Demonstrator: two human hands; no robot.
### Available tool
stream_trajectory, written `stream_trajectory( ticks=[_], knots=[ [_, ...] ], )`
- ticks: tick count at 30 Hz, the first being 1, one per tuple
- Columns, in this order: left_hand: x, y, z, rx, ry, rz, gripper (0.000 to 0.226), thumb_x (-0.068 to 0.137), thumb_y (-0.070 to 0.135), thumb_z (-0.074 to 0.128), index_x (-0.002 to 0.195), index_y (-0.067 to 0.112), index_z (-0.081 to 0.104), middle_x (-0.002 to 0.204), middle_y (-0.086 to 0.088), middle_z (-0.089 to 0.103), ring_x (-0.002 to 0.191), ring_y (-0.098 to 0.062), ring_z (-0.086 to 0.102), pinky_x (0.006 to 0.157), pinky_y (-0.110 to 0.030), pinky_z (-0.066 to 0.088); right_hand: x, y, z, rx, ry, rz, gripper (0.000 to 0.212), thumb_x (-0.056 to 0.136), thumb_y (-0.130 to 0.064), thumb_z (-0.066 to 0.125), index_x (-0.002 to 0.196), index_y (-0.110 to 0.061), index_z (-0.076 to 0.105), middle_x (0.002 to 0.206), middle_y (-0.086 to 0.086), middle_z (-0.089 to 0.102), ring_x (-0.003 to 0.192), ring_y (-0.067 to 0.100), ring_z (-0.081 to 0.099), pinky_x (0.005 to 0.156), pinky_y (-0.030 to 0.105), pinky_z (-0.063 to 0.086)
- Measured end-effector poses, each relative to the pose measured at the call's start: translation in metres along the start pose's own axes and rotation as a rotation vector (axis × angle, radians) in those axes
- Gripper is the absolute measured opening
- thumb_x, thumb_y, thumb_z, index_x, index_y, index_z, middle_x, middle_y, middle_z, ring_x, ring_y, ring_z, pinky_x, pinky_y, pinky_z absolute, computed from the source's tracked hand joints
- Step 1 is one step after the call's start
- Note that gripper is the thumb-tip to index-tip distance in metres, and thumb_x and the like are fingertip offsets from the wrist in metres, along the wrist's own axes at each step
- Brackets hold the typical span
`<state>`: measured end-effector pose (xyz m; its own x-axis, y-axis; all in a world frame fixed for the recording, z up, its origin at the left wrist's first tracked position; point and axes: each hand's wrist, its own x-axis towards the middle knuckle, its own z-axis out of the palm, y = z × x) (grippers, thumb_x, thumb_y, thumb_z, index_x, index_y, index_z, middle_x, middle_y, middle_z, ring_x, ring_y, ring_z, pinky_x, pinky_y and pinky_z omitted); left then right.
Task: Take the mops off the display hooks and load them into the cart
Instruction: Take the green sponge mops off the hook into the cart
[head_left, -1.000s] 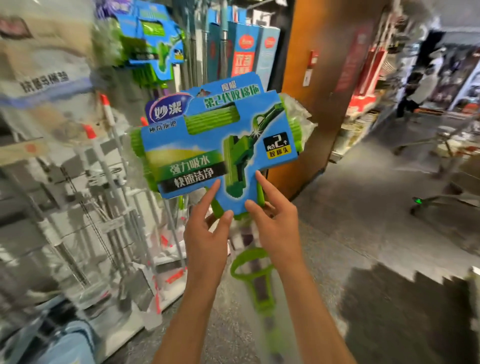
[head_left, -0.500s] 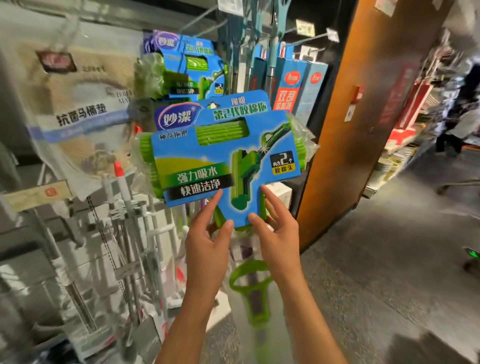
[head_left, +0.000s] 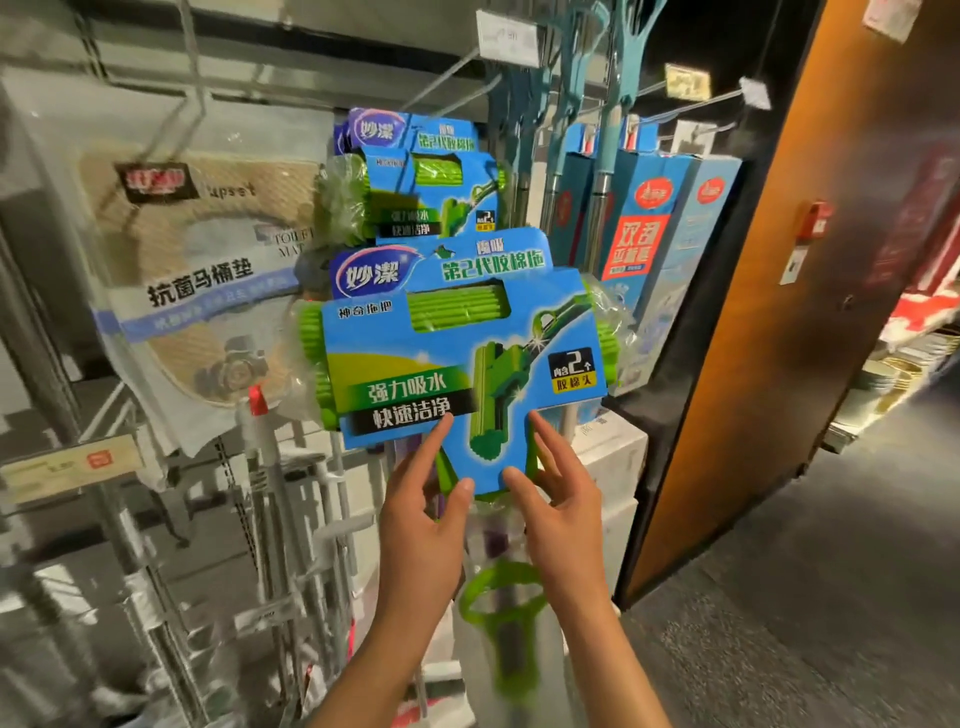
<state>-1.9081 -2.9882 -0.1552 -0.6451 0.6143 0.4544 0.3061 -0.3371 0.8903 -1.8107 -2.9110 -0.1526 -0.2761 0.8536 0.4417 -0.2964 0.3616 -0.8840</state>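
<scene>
A green sponge mop in a blue card package (head_left: 462, 353) is upright in front of the display rack. My left hand (head_left: 421, 525) and my right hand (head_left: 563, 519) pinch the card's lower tab from either side, thumbs on its bottom edge and index fingers along its sides. Its plastic-sleeved handle with a green loop lever (head_left: 501, 597) hangs down between my forearms. Just behind and above it, another packaged green mop (head_left: 415, 192) hangs on a display hook. No cart is in view.
Boxed mops in blue and red packaging (head_left: 639, 228) hang to the right with teal poles (head_left: 602, 156). A bagged toilet-seat mat (head_left: 208, 270) hangs at the left above white mop poles (head_left: 270, 493). An orange pillar (head_left: 779, 312) stands at the right, beside the aisle floor (head_left: 805, 623).
The view has swung left from the aisle to the rack. The held mop now stands close in front of the hanging one. Both hands keep the same hold on the card.
</scene>
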Motion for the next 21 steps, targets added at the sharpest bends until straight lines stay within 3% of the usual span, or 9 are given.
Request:
stream_trajectory(
  ticks=[2, 6, 7, 10, 12, 15, 17, 20, 21],
  knots=[
    [0.01, -0.002, 0.012, 0.044, 0.028, 0.018, 0.065, 0.094, 0.002, 0.065, 0.139, 0.047, 0.052, 0.144, 0.019, 0.049, 0.13, -0.003, 0.053, 0.097, -0.009, 0.046, 0.017, 0.005, -0.006, 0.035, -0.029, 0.0, 0.057, 0.09, 0.0, 0.069, 0.133, -0.036, 0.061, 0.137, -0.013, 0.062, 0.124, 0.017, 0.061, 0.098, 0.052, 0.054],
    [0.031, -0.006, 0.037, 0.113, 0.054, 0.01, 0.068, 0.095, 0.006, 0.065, 0.14, 0.054, 0.048, 0.146, 0.019, 0.05, 0.132, -0.01, 0.054, 0.107, -0.033, 0.049, 0.05, 0.012, -0.019, 0.08, -0.086, 0.004, 0.058, 0.089, -0.004, 0.07, 0.131, -0.043, 0.062, 0.136, -0.012, 0.063, 0.127, 0.018, 0.06, 0.099, 0.052, 0.053],
    [0.037, -0.002, 0.046, 0.133, 0.067, 0.014, 0.068, 0.095, 0.007, 0.065, 0.14, 0.055, 0.047, 0.146, 0.021, 0.049, 0.133, -0.009, 0.052, 0.109, -0.032, 0.046, 0.062, 0.013, -0.025, 0.099, -0.106, 0.005, 0.058, 0.088, -0.004, 0.071, 0.131, -0.042, 0.062, 0.136, -0.012, 0.063, 0.127, 0.018, 0.059, 0.1, 0.051, 0.052],
    [0.053, 0.01, 0.069, 0.162, 0.096, 0.015, 0.066, 0.095, 0.005, 0.064, 0.14, 0.051, 0.048, 0.143, 0.025, 0.048, 0.129, 0.007, 0.049, 0.096, -0.002, 0.037, 0.092, 0.012, -0.038, 0.139, -0.154, 0.006, 0.057, 0.089, 0.003, 0.069, 0.132, -0.033, 0.062, 0.131, -0.017, 0.065, 0.124, 0.01, 0.061, 0.101, 0.047, 0.053],
    [0.061, 0.018, 0.086, 0.146, 0.123, 0.019, 0.062, 0.095, 0.001, 0.064, 0.139, 0.042, 0.049, 0.141, 0.024, 0.048, 0.121, 0.016, 0.051, 0.086, 0.003, 0.038, 0.11, 0.011, -0.047, 0.161, -0.188, -0.002, 0.056, 0.088, 0.004, 0.069, 0.132, -0.03, 0.061, 0.128, -0.02, 0.066, 0.122, 0.007, 0.062, 0.099, 0.04, 0.055],
    [0.071, 0.026, 0.108, 0.146, 0.157, 0.032, 0.061, 0.094, -0.001, 0.063, 0.138, 0.039, 0.05, 0.136, 0.029, 0.046, 0.117, 0.021, 0.049, 0.085, 0.004, 0.038, 0.133, 0.008, -0.059, 0.196, -0.225, -0.004, 0.056, 0.088, 0.006, 0.068, 0.13, -0.031, 0.061, 0.125, -0.026, 0.065, 0.118, 0.003, 0.063, 0.089, 0.022, 0.056],
    [0.078, 0.027, 0.122, 0.157, 0.184, 0.03, 0.063, 0.094, 0.0, 0.064, 0.138, 0.044, 0.051, 0.137, 0.028, 0.047, 0.12, 0.018, 0.05, 0.09, -0.001, 0.041, 0.149, 0.006, -0.067, 0.22, -0.252, 0.0, 0.056, 0.088, 0.008, 0.067, 0.129, -0.03, 0.061, 0.123, -0.029, 0.065, 0.115, -0.001, 0.064, 0.085, 0.016, 0.054],
    [0.091, 0.027, 0.134, 0.202, 0.222, 0.037, 0.071, 0.093, 0.005, 0.067, 0.131, 0.063, 0.051, 0.14, 0.027, 0.047, 0.128, 0.002, 0.052, 0.107, -0.024, 0.041, 0.17, 0.0, -0.075, 0.256, -0.297, -0.012, 0.055, 0.087, 0.013, 0.066, 0.125, -0.027, 0.061, 0.112, -0.033, 0.068, 0.105, -0.009, 0.065, 0.078, 0.011, 0.053],
    [0.095, 0.029, 0.137, 0.22, 0.232, 0.033, 0.072, 0.093, 0.006, 0.067, 0.127, 0.067, 0.05, 0.139, 0.028, 0.047, 0.128, 0.004, 0.051, 0.108, -0.023, 0.038, 0.175, 0.0, -0.078, 0.258, -0.312, -0.017, 0.056, 0.086, 0.014, 0.066, 0.123, -0.028, 0.061, 0.109, -0.034, 0.068, 0.103, -0.011, 0.065, 0.077, 0.01, 0.053]
  ],
)
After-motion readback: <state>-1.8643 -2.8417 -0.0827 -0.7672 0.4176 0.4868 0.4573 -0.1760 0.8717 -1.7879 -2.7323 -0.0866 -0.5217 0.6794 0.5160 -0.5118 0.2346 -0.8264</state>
